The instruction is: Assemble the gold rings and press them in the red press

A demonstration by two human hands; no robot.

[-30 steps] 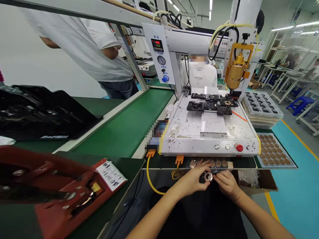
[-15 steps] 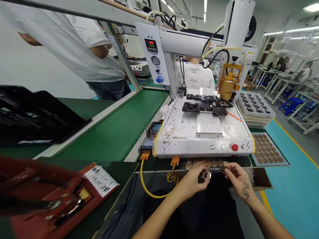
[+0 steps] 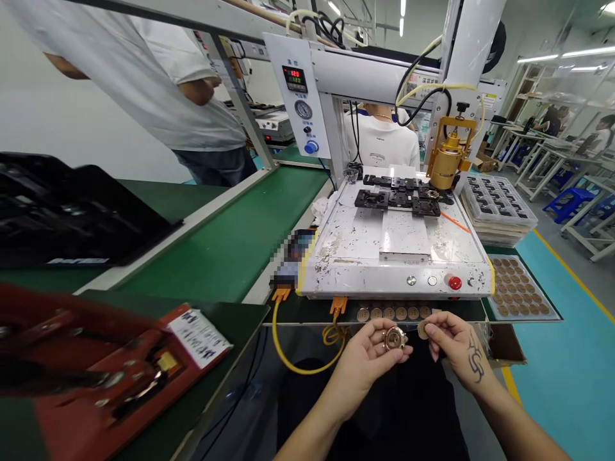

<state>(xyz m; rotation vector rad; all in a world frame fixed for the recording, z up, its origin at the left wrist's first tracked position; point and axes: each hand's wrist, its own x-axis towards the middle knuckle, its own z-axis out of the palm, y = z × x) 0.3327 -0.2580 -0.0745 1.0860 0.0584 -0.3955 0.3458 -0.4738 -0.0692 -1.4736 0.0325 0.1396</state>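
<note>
In my left hand [image 3: 368, 355] I hold a round gold-toned watch case [image 3: 394, 339], its ring facing up between thumb and fingers. Pinched in my right hand [image 3: 454, 342] is a thin brown disc [image 3: 423, 329], a short way to the right of the case and apart from it. Both hands are over my lap, just in front of the bench edge. A row of similar brown discs [image 3: 388, 313] lies on the dark green bench strip beyond my fingers.
Ahead stands a white press machine [image 3: 346, 269] with black fixtures [image 3: 398, 200] and a brass-coloured head [image 3: 446, 163]. At right lie a tray of brown discs [image 3: 521, 310] and stacked clear trays [image 3: 500, 205]. A red hand press [image 3: 129, 378] and a green conveyor [image 3: 216, 250] are at left.
My right hand has brought the brown disc left and away from the bench edge. My left hand has turned, showing more of the watch case. The view has shifted slightly.
</note>
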